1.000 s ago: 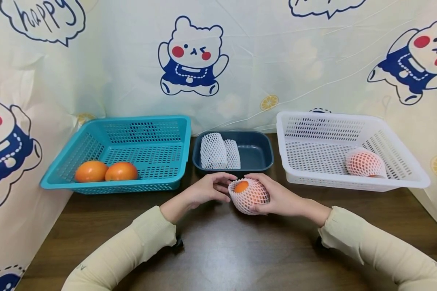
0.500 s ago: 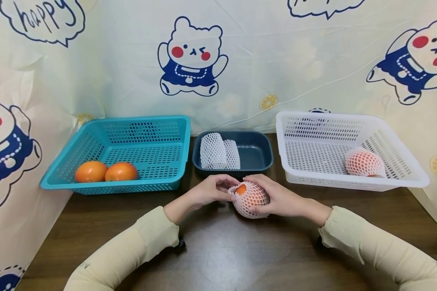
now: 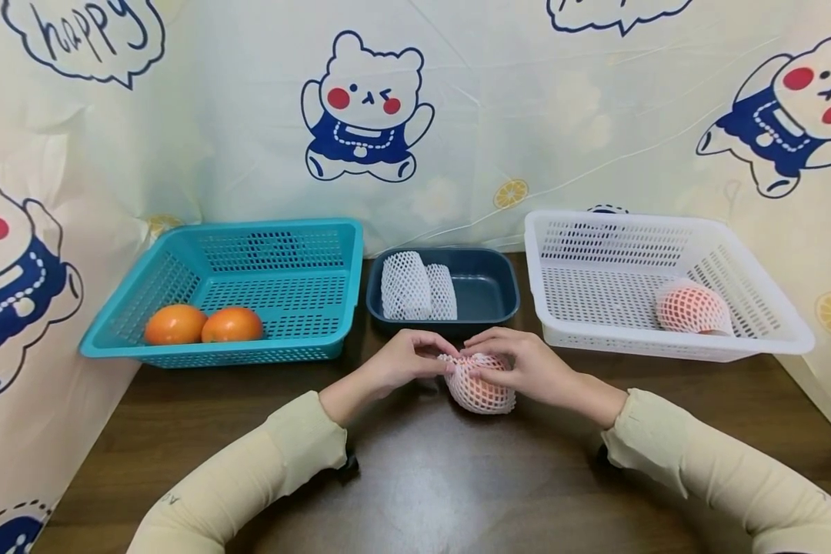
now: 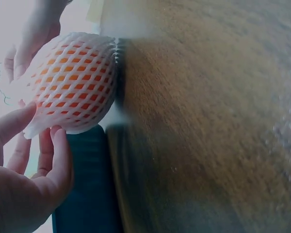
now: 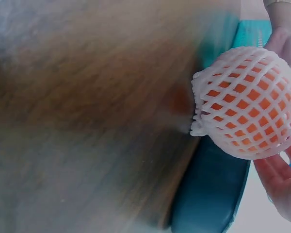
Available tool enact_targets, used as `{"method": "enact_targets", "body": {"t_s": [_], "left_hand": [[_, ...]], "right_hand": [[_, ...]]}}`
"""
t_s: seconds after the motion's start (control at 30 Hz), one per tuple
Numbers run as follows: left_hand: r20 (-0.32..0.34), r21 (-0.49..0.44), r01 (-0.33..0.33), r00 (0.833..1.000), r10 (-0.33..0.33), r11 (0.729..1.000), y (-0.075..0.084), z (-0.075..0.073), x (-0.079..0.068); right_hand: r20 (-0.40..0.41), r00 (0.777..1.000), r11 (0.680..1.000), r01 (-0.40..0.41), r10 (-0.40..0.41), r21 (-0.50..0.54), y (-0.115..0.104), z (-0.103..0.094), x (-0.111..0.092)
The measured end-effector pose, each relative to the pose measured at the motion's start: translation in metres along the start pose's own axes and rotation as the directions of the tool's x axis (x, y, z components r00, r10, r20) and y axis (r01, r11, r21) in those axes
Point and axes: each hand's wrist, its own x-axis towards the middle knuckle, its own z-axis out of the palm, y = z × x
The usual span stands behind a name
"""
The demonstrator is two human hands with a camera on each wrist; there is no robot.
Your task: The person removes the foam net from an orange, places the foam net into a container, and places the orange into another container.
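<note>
An orange inside a white foam net sleeve rests on the table between the two hands; the net covers nearly all of it. My left hand pinches the net's gathered upper edge, thumb and fingers on the foam in the left wrist view. From the other side, my right hand holds the netted orange, its fingertips bent at the top edge and its thumb along the near side. Orange flesh colour shows through the mesh in the right wrist view.
A teal basket on the left holds two bare oranges. Behind the hands, a dark blue tray contains white foam nets. To the right, a white basket has one netted orange.
My left hand has come right and taken hold of the net's edge. The net's opening has been drawn together over the orange. My right fingers have shifted up toward that edge.
</note>
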Motion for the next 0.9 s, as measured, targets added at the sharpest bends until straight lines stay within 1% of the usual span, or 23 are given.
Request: {"method": "enact_targets", "body": {"t_s": [0.1, 0.17, 0.37, 0.53, 0.6, 0.8, 0.9], "left_hand": [[-0.010, -0.005, -0.009, 1.000, 0.009, 1.000, 0.001, 0.000, -0.001], [-0.014, -0.006, -0.015, 1.000, 0.015, 1.000, 0.001, 0.000, -0.003], [-0.043, -0.009, -0.037, 0.998, 0.037, 0.999, 0.007, -0.001, -0.005], [-0.071, -0.013, -0.046, 0.996, 0.045, 0.999, 0.014, -0.001, -0.007], [-0.082, -0.007, -0.042, 0.996, 0.042, 0.999, 0.017, -0.002, -0.008], [-0.091, 0.011, -0.053, 0.994, 0.053, 0.999, 0.021, -0.001, -0.009], [-0.088, 0.001, -0.062, 0.994, 0.061, 0.998, 0.020, 0.000, -0.008]], "right_hand": [[-0.042, 0.995, 0.996, 0.085, -0.086, -0.018, 0.000, 0.000, 0.001], [-0.063, 0.990, 0.992, 0.125, -0.127, -0.029, 0.000, -0.001, 0.002], [-0.118, 0.979, 0.985, 0.160, -0.167, -0.067, 0.001, -0.001, 0.002], [-0.175, 0.962, 0.977, 0.198, -0.209, -0.081, 0.002, -0.001, 0.002], [-0.196, 0.957, 0.977, 0.201, -0.212, -0.073, 0.002, -0.002, 0.003], [-0.246, 0.954, 0.985, 0.172, -0.174, -0.030, 0.001, -0.005, 0.005], [-0.261, 0.948, 0.983, 0.186, -0.181, -0.005, 0.001, -0.006, 0.006]]}}
